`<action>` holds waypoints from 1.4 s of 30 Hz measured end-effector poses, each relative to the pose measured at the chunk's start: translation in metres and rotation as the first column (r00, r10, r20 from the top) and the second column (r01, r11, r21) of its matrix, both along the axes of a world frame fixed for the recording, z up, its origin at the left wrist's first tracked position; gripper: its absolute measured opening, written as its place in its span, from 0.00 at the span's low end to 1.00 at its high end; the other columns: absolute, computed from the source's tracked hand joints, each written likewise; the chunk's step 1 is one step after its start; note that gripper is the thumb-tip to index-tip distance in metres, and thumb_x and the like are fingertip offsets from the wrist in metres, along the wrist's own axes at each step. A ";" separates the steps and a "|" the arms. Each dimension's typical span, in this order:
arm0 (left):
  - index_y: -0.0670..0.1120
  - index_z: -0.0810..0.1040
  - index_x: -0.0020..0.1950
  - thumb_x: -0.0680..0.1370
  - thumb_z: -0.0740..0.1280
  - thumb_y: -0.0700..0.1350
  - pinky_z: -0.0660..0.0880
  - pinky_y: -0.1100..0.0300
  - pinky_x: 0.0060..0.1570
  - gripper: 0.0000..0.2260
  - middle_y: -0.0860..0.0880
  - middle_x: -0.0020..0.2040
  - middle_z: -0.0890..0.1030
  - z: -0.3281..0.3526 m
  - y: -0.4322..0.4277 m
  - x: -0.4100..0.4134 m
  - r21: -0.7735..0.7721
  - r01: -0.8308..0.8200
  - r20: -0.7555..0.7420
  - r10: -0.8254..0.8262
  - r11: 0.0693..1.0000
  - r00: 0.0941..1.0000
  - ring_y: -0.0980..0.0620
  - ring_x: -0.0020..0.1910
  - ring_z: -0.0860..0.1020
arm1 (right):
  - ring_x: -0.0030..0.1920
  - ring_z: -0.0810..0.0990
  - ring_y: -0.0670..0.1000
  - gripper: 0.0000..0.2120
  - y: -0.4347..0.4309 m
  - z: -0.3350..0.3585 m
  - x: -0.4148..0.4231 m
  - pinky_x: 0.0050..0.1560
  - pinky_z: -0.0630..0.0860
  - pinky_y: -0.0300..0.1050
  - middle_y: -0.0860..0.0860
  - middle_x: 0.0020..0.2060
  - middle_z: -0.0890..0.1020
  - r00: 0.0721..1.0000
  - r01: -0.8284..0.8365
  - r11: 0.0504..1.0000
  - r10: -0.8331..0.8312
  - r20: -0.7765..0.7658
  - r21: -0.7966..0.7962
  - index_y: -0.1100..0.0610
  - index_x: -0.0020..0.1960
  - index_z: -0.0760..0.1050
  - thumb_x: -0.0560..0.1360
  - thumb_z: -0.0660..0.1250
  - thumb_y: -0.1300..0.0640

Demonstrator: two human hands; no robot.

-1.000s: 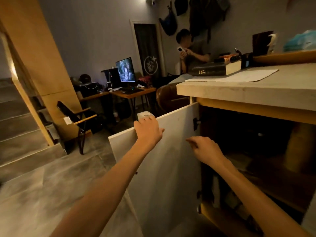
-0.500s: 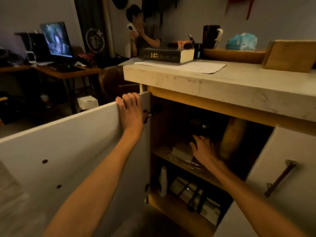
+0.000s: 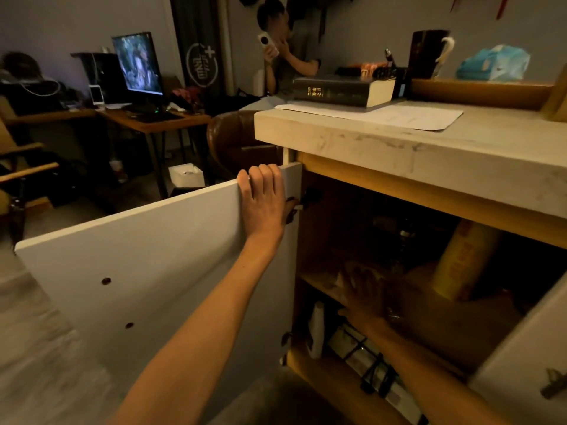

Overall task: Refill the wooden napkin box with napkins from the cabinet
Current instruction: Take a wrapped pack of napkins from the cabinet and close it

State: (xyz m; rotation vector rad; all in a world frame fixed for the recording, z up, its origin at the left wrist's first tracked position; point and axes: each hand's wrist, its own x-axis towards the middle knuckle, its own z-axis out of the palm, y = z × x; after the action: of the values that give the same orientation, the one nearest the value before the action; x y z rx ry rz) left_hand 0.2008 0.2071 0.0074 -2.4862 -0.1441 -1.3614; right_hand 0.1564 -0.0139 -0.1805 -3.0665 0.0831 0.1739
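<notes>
1. Left hand (image 3: 264, 200) hooked over the top edge of the open white cabinet door (image 3: 147, 271), fingers (image 3: 260, 176) curled over that edge and gripping it, close to the hinge side.
2. Right hand (image 3: 365, 296) reaching into the dark cabinet (image 3: 399, 240), fingers spread flat and released at the front of the middle shelf (image 3: 319, 283); blurred, so cannot tell whether touching anything there.
3. Napkins not clearly recognizable inside the cabinet; only pale, dim shapes on the middle shelf just beside the right hand, too dark to name.
4. On the bottom shelf, a white bottle (image 3: 316, 329) upright near the left wall, and flat packages with black wire or straps (image 3: 368, 363) lying beside it.
5. Further back on the middle shelf, a tall yellow package (image 3: 460, 262), tilted a little.
6. At the right edge, a second white door (image 3: 521, 363) with a metal handle (image 3: 553, 386).
7. Above the cabinet, pale stone tabletop (image 3: 399, 148) with a sheet of paper (image 3: 383, 115) and a thick black book (image 3: 343, 92) lying on it.
8. Behind the book, a wooden ledge (image 3: 478, 90) carrying a dark mug (image 3: 429, 53) and a blue tissue pack (image 3: 494, 67).
9. Wooden napkin box not identifiable with certainty here.
10. Far behind, a seated person (image 3: 285, 56) holding a white device, and a desk with a lit monitor (image 3: 138, 65) at the left.
</notes>
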 end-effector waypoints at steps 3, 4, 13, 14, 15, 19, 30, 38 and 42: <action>0.40 0.64 0.69 0.68 0.69 0.65 0.56 0.46 0.68 0.40 0.41 0.61 0.64 -0.002 0.002 0.002 -0.006 -0.001 -0.019 0.001 1.000 1.000 0.40 0.61 0.63 | 0.57 0.81 0.64 0.62 -0.007 -0.027 0.010 0.54 0.76 0.67 0.60 0.61 0.81 0.996 -0.023 0.997 0.029 0.085 -0.071 0.53 0.76 0.54 0.51 0.85 0.52; 0.40 0.64 0.69 0.69 0.69 0.66 0.56 0.46 0.68 0.40 0.41 0.61 0.64 -0.002 0.003 0.002 -0.006 -0.005 -0.030 0.004 1.000 1.000 0.40 0.61 0.63 | 0.57 0.81 0.64 0.56 -0.006 -0.026 0.008 0.56 0.76 0.65 0.60 0.62 0.80 0.993 -0.045 0.987 0.061 0.099 -0.157 0.53 0.75 0.58 0.54 0.84 0.55; 0.40 0.62 0.69 0.70 0.70 0.62 0.59 0.47 0.65 0.38 0.41 0.61 0.68 0.015 0.005 -0.015 -0.049 -0.009 -0.252 -0.003 0.999 0.968 0.40 0.60 0.66 | 0.33 0.81 0.51 0.41 0.012 0.014 -0.049 0.33 0.76 0.44 0.54 0.42 0.84 0.952 -0.091 0.954 0.168 0.257 -0.286 0.52 0.76 0.59 0.68 0.75 0.60; 0.40 0.62 0.69 0.71 0.70 0.60 0.61 0.47 0.64 0.36 0.41 0.60 0.69 0.022 0.007 -0.024 -0.041 0.019 -0.272 -0.030 0.999 0.962 0.40 0.59 0.68 | 0.31 0.80 0.50 0.41 0.015 0.028 -0.059 0.31 0.75 0.43 0.53 0.41 0.84 0.952 -0.069 0.973 0.130 0.278 -0.220 0.51 0.76 0.56 0.69 0.75 0.61; 0.40 0.63 0.69 0.72 0.69 0.58 0.64 0.47 0.63 0.34 0.41 0.60 0.71 0.032 0.008 -0.034 -0.012 0.057 -0.309 -0.057 0.998 0.949 0.41 0.58 0.70 | 0.33 0.81 0.50 0.41 0.017 0.036 -0.070 0.32 0.76 0.42 0.52 0.43 0.84 0.943 -0.064 0.972 0.133 0.306 -0.225 0.50 0.76 0.54 0.71 0.73 0.62; 0.46 0.66 0.71 0.78 0.59 0.61 0.68 0.45 0.60 0.27 0.40 0.63 0.77 0.083 0.033 -0.069 -0.091 0.154 -0.537 -0.179 0.984 0.824 0.40 0.60 0.76 | 0.56 0.81 0.57 0.29 0.020 0.078 -0.099 0.53 0.77 0.52 0.55 0.59 0.81 0.945 0.013 0.983 -0.072 0.320 0.184 0.46 0.76 0.58 0.79 0.63 0.59; 0.45 0.74 0.66 0.81 0.62 0.50 0.76 0.47 0.58 0.16 0.47 0.55 0.81 0.145 0.170 -0.168 -0.679 -0.187 -0.731 -0.631 0.709 0.260 0.46 0.52 0.81 | 0.54 0.84 0.62 0.27 0.049 0.123 -0.217 0.50 0.83 0.57 0.65 0.57 0.82 0.944 0.326 -0.753 0.226 -0.240 0.571 0.65 0.63 0.77 0.71 0.72 0.49; 0.52 0.72 0.66 0.78 0.58 0.62 0.76 0.51 0.55 0.22 0.48 0.53 0.85 0.105 0.146 -0.249 -0.921 -0.203 -0.374 -0.902 0.334 0.214 0.49 0.51 0.83 | 0.63 0.78 0.64 0.47 0.050 0.116 -0.242 0.57 0.79 0.63 0.62 0.63 0.79 0.977 0.208 -0.693 0.107 -0.186 0.691 0.60 0.70 0.71 0.55 0.84 0.47; 0.53 0.70 0.70 0.76 0.56 0.70 0.78 0.49 0.55 0.29 0.45 0.59 0.81 0.065 0.126 -0.265 -0.978 -0.169 -0.168 -0.943 0.123 0.286 0.46 0.57 0.81 | 0.42 0.87 0.55 0.17 0.047 0.124 -0.267 0.38 0.84 0.47 0.56 0.43 0.87 0.981 0.138 -0.605 -0.028 -0.194 0.784 0.61 0.58 0.78 0.71 0.72 0.57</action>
State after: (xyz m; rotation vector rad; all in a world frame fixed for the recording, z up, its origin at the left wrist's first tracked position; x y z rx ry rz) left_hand -0.0646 0.3331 0.0726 -4.2197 0.3693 0.6769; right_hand -0.1107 0.0334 -0.0561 -0.8400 0.1154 0.1581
